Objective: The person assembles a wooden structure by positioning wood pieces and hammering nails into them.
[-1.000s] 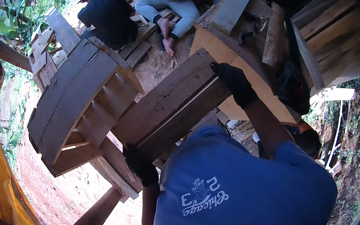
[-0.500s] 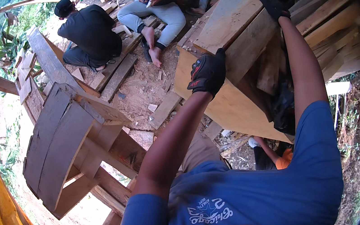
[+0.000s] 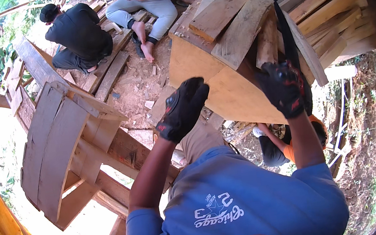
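Note:
My left hand, in a black glove, is held in the air before the pale side panel of a large wooden box. Its fingers are curled together, and nothing shows in them. By the box's right end is my right hand, also gloved, with bent fingers. Close against it runs a long dark strap-like thing, whose lower part is hidden by the hand. What the right fingers hold cannot be made out. Short planks lie on top of the box, beside a broader board slanting toward its right end.
At left stands a curved wooden frame. Stacked boards fill the far right. A person in black and another in grey trousers sit at the back among wood scraps. Someone in orange is low at right.
My left hand has come off the plank edge toward me. My right hand has left the far boards and dropped to the box's right end. The view has shifted slightly.

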The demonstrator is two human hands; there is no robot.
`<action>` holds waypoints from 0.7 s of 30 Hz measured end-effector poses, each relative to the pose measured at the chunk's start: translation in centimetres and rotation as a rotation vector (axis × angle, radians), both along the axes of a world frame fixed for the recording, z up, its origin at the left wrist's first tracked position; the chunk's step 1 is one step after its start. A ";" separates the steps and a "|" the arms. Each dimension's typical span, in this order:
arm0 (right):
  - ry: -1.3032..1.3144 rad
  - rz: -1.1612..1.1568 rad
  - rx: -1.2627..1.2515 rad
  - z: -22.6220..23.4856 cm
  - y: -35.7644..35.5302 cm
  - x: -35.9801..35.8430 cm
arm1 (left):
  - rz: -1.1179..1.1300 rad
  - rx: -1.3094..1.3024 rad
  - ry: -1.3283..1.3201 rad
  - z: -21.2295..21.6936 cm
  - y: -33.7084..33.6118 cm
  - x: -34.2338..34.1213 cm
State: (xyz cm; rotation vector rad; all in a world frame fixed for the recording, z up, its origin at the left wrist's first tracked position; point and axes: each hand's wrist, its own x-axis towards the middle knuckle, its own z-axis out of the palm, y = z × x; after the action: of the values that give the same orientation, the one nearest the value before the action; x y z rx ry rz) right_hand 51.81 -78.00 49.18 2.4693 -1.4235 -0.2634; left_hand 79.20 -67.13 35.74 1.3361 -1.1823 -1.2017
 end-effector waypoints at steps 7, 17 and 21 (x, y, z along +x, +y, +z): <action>-0.007 0.127 -0.579 -10.2 5.7 -3.7 | 0.187 0.332 0.146 -11.6 27.2 2.4; 1.099 0.515 -1.340 -12.3 3.1 -3.5 | 0.531 0.617 -0.912 -18.4 48.8 3.9; 1.297 0.328 -2.077 -16.8 -1.7 -6.3 | 0.891 0.838 -0.660 -14.4 48.6 4.9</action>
State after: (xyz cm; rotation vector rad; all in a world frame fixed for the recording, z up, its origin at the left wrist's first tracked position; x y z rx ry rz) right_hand 45.47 -79.66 32.40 0.3769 -0.1177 -0.0911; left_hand 84.05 -18.52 21.30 2.6465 -0.2839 -0.5651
